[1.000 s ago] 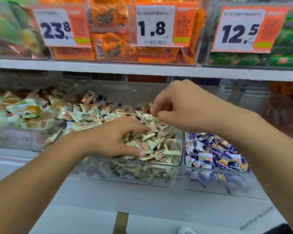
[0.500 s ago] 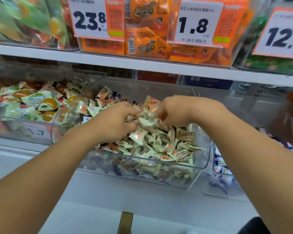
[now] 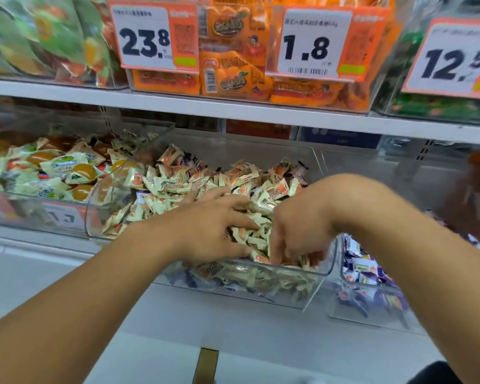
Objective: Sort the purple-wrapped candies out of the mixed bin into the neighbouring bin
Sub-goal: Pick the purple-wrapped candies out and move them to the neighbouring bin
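Both hands are down in the mixed bin (image 3: 320,275), the clear tub at the centre of the frame heaped with cream-and-orange wrapped sweets (image 3: 178,187). Her left hand (image 3: 208,231) lies palm down on the pile, fingers spread and fairly straight, pressing on the wrappers without gripping any. Just right of it, the right hand (image 3: 299,231) points its fingers downward into the sweets near the bin's front right corner; the fingertips are buried, so I cannot tell whether they pinch anything. A few purple-wrapped candies (image 3: 190,159) peek out at the back of the heap, near the upper middle. At the lower right, partly behind the right forearm, the neighbouring bin (image 3: 372,320) holds purple and white wrapped pieces. To the left sits another bin (image 3: 53,217) of larger packets. Price cards (image 3: 144,37) hang on the shelf above, across the top of the frame.
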The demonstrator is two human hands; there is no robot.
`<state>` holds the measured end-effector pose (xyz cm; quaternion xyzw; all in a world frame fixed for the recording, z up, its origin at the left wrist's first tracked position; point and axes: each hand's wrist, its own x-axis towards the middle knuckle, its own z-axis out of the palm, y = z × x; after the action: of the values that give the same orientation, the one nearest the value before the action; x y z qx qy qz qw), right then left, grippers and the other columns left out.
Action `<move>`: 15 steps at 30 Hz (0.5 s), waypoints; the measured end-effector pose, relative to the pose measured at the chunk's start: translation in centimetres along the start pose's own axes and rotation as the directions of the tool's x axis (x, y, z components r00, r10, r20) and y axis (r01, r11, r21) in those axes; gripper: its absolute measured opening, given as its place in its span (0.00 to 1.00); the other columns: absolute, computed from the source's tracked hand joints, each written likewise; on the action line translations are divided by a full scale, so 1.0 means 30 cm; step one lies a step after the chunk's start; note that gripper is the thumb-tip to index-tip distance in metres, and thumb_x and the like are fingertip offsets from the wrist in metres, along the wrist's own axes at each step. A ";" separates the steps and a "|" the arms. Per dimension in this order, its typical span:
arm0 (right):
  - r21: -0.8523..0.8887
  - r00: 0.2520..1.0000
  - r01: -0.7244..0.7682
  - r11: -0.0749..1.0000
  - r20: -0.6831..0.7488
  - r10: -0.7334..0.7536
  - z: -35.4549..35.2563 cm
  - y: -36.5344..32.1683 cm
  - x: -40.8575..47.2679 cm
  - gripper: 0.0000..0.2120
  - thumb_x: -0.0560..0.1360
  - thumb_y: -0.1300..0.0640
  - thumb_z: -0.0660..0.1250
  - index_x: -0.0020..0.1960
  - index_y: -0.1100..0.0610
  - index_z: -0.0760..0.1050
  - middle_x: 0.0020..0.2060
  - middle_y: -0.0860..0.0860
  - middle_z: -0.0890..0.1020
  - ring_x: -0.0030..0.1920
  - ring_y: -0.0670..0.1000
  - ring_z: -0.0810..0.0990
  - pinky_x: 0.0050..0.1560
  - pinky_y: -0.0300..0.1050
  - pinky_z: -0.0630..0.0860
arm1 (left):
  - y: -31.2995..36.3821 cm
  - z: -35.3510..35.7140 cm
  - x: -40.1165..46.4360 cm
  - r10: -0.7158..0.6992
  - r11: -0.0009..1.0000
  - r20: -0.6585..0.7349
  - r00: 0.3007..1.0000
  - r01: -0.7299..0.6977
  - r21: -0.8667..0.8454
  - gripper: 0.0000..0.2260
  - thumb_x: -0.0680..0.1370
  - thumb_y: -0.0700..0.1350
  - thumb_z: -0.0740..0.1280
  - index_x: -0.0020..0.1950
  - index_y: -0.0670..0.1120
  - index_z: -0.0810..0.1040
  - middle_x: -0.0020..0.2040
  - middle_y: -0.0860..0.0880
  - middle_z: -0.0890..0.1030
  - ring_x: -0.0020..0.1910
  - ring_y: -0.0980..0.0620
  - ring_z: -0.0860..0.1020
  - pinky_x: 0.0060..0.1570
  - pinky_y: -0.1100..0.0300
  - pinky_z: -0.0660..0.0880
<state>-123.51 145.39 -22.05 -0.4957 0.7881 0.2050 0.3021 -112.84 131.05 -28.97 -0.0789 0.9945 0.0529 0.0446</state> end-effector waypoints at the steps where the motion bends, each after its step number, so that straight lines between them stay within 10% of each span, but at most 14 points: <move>1: -0.079 1.000 -0.006 0.997 0.020 0.008 0.004 -0.014 0.029 0.20 0.82 0.62 0.60 0.71 0.49 0.73 0.59 0.49 0.81 0.52 0.56 0.85 0.55 0.51 0.82 | -0.013 -0.001 0.006 -0.017 1.000 0.005 1.000 0.017 0.015 0.25 0.75 0.67 0.65 0.71 0.69 0.67 0.79 0.62 0.52 0.79 0.52 0.44 0.75 0.35 0.45; 5: 0.022 1.000 0.015 1.000 -0.028 -0.014 -0.005 0.009 0.092 0.28 0.81 0.59 0.65 0.78 0.45 0.62 0.75 0.50 0.69 0.64 0.57 0.79 0.62 0.52 0.79 | -0.060 -0.019 0.014 -0.028 0.997 -0.065 0.997 0.023 -0.072 0.22 0.74 0.59 0.72 0.67 0.66 0.72 0.77 0.60 0.58 0.76 0.47 0.58 0.73 0.42 0.59; 15: 0.082 0.877 0.059 0.995 -0.480 -0.012 -0.041 0.041 0.145 0.33 0.78 0.65 0.66 0.79 0.46 0.62 0.76 0.51 0.66 0.70 0.56 0.71 0.67 0.51 0.72 | -0.204 -0.027 -0.002 -0.130 0.984 -0.324 0.937 0.081 -0.160 0.14 0.75 0.43 0.70 0.54 0.61 0.76 0.68 0.59 0.71 0.71 0.49 0.66 0.70 0.43 0.64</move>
<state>-126.37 142.28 -24.07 -0.5304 0.8379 0.0332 0.1248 -111.86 124.97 -28.76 -0.1429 0.9756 0.1078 -0.1273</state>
